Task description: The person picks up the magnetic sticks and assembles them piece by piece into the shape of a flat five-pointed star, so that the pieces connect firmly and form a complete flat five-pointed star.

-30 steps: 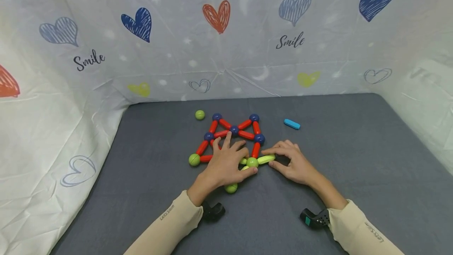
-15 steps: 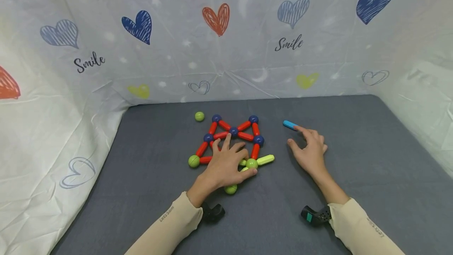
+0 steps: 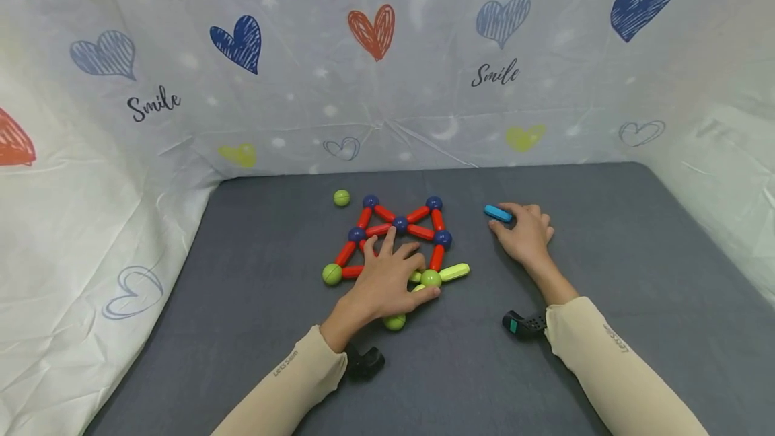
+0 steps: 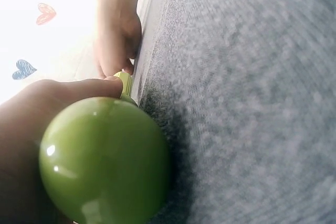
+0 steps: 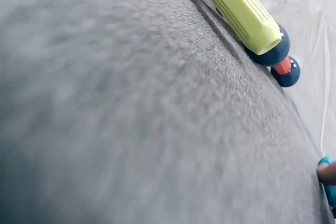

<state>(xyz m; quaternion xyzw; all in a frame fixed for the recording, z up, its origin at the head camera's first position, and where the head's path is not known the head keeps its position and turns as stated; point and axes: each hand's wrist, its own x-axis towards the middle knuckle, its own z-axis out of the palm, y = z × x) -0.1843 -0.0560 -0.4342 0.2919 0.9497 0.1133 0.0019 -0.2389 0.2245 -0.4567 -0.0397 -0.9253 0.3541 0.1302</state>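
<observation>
My left hand (image 3: pixel 387 281) rests with spread fingers over a flat frame of magnetic sticks and balls, hiding part of it. The frame has red sticks (image 3: pixel 422 233), dark blue balls (image 3: pixel 400 224) and green balls (image 3: pixel 431 278). A yellow-green stick (image 3: pixel 455 272) juts from its right corner. Below the left palm shows another green ball (image 3: pixel 395 322), large in the left wrist view. Farther right, my right hand (image 3: pixel 527 234) pinches the right end of a blue stick (image 3: pixel 496 213) between thumb and fingers; a fingertip touches the blue stick (image 5: pixel 331 195) in the right wrist view.
A loose green ball (image 3: pixel 342 198) lies behind the frame's left side. The dark grey table (image 3: pixel 242 355) ends at a pale cloth backdrop (image 3: pixel 290 106) printed with hearts. Black straps with cameras sit at both wrists.
My right hand has let go of the yellow-green stick, moved right and away from me, and taken hold of the blue stick. The left hand has stayed in place.
</observation>
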